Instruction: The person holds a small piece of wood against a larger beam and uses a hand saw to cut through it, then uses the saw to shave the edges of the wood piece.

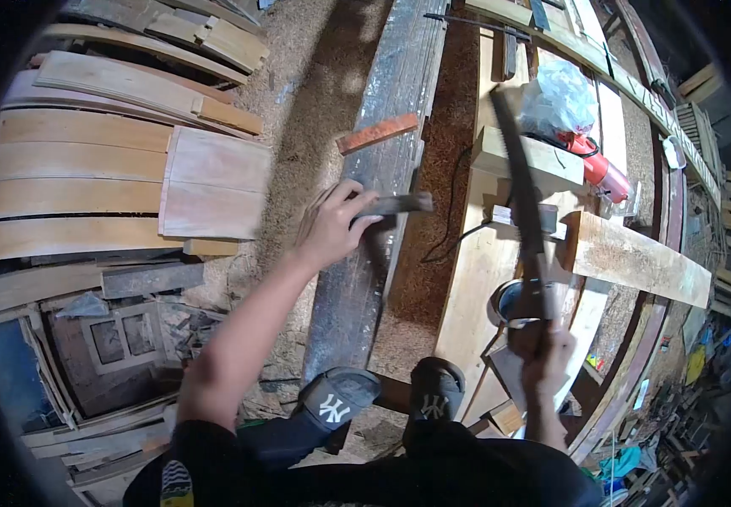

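Above the dark paint-flecked plank (353,296), my left hand (340,221) grips a short grey-brown wood piece (403,204) between thumb and fingers. The piece sticks out to the right, past the plank's edge. A reddish wood strip (378,133) lies across the same plank, farther up. On the right, my right hand (544,351) is closed around the handle of a long saw (521,186). Its dark blade points up and slightly left, blurred, over the pale boards. The saw and the held piece are apart.
A red power tool (606,173) and a clear plastic bag (559,97) rest on the right boards (467,287). A black cable runs beside them. Stacked wooden panels (70,160) fill the left. My sandalled feet stand at the plank's near end.
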`<state>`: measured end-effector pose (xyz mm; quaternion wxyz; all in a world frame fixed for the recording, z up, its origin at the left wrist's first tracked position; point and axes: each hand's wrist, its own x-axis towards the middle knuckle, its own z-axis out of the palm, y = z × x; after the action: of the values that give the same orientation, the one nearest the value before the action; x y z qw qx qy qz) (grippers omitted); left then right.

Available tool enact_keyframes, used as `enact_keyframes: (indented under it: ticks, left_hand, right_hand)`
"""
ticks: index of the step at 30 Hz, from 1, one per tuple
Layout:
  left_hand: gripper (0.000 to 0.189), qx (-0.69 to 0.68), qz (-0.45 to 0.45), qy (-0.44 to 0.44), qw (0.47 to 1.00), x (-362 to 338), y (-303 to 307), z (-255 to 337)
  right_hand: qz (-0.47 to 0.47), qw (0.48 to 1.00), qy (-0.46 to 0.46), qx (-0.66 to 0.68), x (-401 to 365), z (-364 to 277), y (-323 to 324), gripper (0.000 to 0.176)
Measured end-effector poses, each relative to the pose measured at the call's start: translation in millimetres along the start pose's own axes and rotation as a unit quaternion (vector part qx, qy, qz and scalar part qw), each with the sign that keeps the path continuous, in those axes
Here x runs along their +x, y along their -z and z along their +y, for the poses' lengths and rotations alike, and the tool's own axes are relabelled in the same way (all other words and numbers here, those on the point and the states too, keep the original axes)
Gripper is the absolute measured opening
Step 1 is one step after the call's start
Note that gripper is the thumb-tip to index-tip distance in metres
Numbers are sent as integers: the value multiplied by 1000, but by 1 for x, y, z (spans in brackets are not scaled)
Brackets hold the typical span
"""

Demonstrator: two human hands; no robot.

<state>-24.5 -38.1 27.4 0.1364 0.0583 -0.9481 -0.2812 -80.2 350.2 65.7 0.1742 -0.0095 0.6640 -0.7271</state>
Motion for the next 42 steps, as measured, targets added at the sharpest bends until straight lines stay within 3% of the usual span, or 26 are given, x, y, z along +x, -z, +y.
enact_keyframes:
  ticks: [1, 4, 7, 15, 20, 34, 42]
  left_hand:
    - [37, -5, 2, 58, 998, -5, -10, -1]
    - [36, 53, 57, 45, 996, -18, -28, -5]
    - [36, 53, 53, 71, 995, -32, -43, -18]
    - [31, 18, 76, 129, 989, -35, -61, -21]
    - [29, 61, 68, 144, 985, -34, -62, -19]
    - [29, 40, 85, 99, 991, -5, -79, -17]
    - [30, 49, 81, 123, 988, -1, -83, -17]
  right_hand:
    - [-13, 999, -4, -38, -4, 8, -9, 48]
    - [-65, 997, -39, -28, -11, 49, -34, 51]
    - [-72, 994, -52, -61, -18, 63, -60, 52]
    - [-92, 979, -106, -150, -38, 95, -66, 55]
    - [-136, 974, -80, -165, -32, 114, -58, 53]
    - [-85, 977, -67, -185, -24, 110, -61, 50]
    - [-54, 984, -78, -153, -25, 102, -68, 48]
